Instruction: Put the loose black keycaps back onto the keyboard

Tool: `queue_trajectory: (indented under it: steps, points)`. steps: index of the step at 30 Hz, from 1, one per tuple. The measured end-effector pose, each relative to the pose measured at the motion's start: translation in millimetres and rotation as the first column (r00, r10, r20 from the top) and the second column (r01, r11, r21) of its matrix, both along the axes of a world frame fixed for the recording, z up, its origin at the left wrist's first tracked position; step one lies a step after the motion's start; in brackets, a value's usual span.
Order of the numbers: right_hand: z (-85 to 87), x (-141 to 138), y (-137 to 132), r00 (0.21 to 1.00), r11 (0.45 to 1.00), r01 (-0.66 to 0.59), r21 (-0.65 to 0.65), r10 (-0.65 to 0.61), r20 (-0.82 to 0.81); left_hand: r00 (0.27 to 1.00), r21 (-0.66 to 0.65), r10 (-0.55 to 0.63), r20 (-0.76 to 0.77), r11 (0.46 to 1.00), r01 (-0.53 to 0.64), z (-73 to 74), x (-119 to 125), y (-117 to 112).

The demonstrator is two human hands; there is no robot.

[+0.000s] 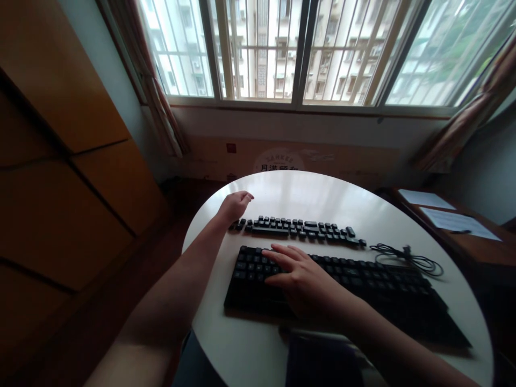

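On the near keyboard [371, 282], pressing lightly or resting with the spread right hand [298, 274] — cannot tell which. Already seated there, many keys [252, 267]; just beyond, on the surface [302, 196], lying in rows, many loose keys [310, 224]. Farther, near their left end, the left hand [237, 205] with fingers drawn together — cannot tell if holding.

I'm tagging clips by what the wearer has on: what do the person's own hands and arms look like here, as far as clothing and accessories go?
The left hand and right hand are both ungloved. The left forearm and right forearm are bare, with no sleeve in view. No watch, bracelet or ring shows.
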State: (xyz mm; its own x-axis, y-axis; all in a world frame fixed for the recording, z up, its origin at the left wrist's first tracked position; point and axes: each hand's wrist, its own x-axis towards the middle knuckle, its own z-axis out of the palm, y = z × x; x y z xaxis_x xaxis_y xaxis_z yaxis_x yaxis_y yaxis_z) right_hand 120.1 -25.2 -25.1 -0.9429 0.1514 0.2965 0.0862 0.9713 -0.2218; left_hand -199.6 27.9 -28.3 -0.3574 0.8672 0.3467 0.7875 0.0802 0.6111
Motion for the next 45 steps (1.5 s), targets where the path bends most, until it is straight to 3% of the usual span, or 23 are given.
queue_trajectory:
  steps: [4,7,18,25,29,33,38,45]
  points:
    - [0.1,0,5,1.000,1.000,-0.020,0.011,0.020,-0.007,0.999,-0.141,-0.008,0.034,0.990,0.012,-13.6,-10,6]
    - [-0.6,0,7,0.999,0.999,-0.032,0.022,0.032,-0.018,0.999,-0.238,0.011,0.033,0.971,-0.003,-15.2,-13,9]
    - [1.9,2,9,0.999,0.999,-0.035,0.007,0.035,0.024,0.971,-0.536,-0.028,-0.236,0.838,-0.107,34.5,7,27]
    - [4.8,3,20,0.997,0.997,-0.075,0.029,0.075,-0.001,0.939,-0.528,-0.053,-0.341,0.837,-0.144,33.7,23,20]
    - [2.3,4,29,0.987,0.993,-0.120,0.016,0.121,-0.107,0.936,-0.492,-0.069,-0.346,0.863,-0.118,30.5,23,11]
    - [1.9,5,35,0.951,0.990,-0.142,0.015,0.140,-0.277,0.952,-0.473,-0.132,-0.276,0.881,-0.015,28.9,23,5]
    - [8.2,5,35,0.908,0.991,-0.137,0.006,0.128,-0.398,0.967,-0.492,-0.205,-0.153,0.864,0.106,31.4,24,2]
    - [13.4,5,32,0.903,0.990,-0.142,-0.015,0.123,-0.412,0.978,-0.470,-0.179,-0.105,0.876,0.109,29.8,23,0]
